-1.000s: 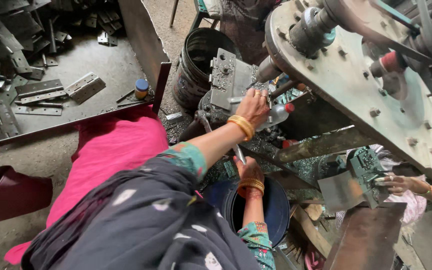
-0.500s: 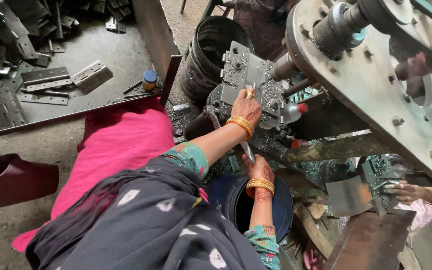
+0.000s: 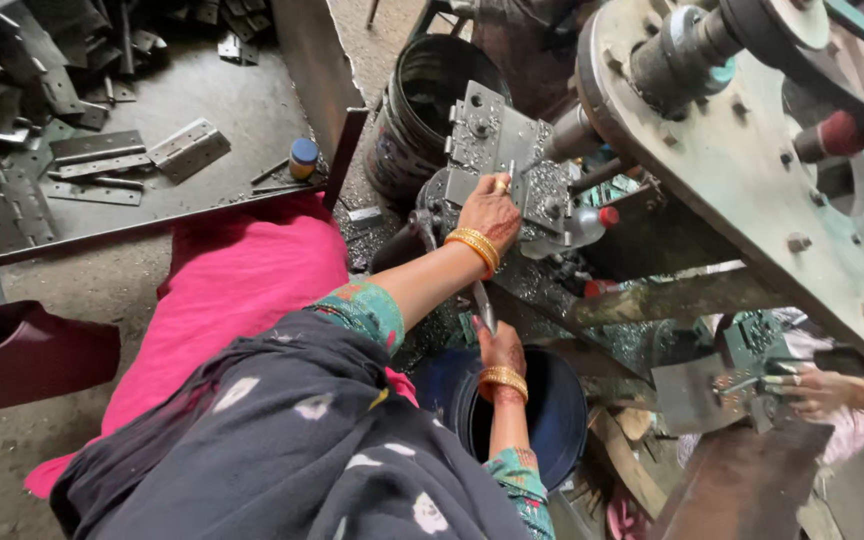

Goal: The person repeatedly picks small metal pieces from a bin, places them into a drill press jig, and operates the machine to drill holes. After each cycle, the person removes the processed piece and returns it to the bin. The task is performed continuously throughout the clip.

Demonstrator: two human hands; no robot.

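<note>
Two buckets (image 3: 432, 95), right hand (image 3: 500, 350) over blue one (image 3: 562, 420)

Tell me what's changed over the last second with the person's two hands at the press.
The left hand has shifted from the right side of the grey die block to its front, fingers on a thin metal piece there. The right hand stays low over the dark bucket, holding a narrow metal strip. The co-worker's hand remains at right.

grey metal strip (image 3: 482, 305) | slim, near upright | above dark bucket (image 3: 562, 420)
</note>
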